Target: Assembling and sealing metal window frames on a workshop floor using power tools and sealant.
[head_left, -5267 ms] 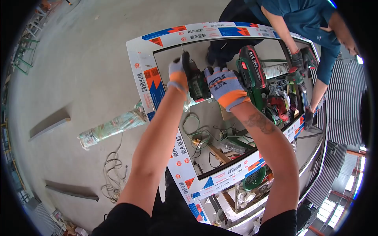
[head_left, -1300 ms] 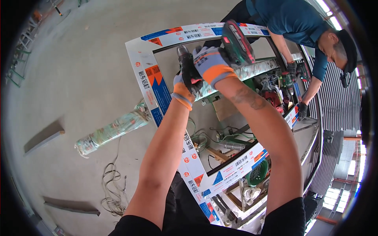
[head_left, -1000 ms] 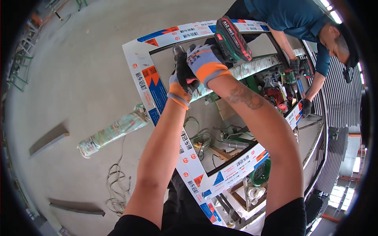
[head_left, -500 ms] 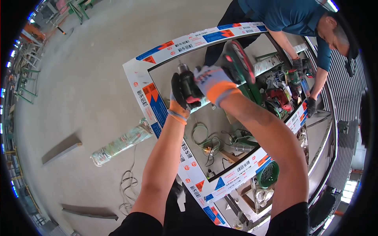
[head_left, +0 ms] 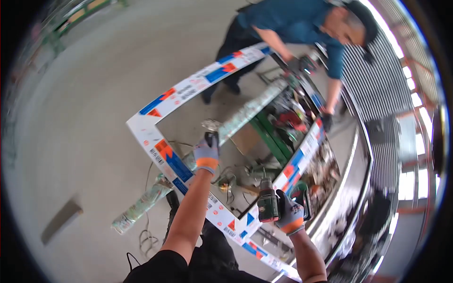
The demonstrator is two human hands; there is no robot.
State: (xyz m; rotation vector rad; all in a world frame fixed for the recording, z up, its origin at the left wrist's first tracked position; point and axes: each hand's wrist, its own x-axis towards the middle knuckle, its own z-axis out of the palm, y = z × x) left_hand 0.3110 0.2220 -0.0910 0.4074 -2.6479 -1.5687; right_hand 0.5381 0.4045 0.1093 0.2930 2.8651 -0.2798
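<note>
Concrete floor (head_left: 94, 104), blurred clutter (head_left: 292, 118), drill (head_left: 267, 205) in right hand (head_left: 289, 214)

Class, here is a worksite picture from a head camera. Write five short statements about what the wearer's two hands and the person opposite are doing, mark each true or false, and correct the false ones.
1. The right hand holds a green cordless drill. True.
2. The left hand is bare. False: it wears a grey glove with an orange cuff.
3. The left hand grips a long foil-wrapped bar lying across the white frame. True.
4. The drill is pressed against the far side of the frame. False: it is at the near corner.
5. The co-worker stands turned away. False: the co-worker leans over the frame, hands on it.
</note>
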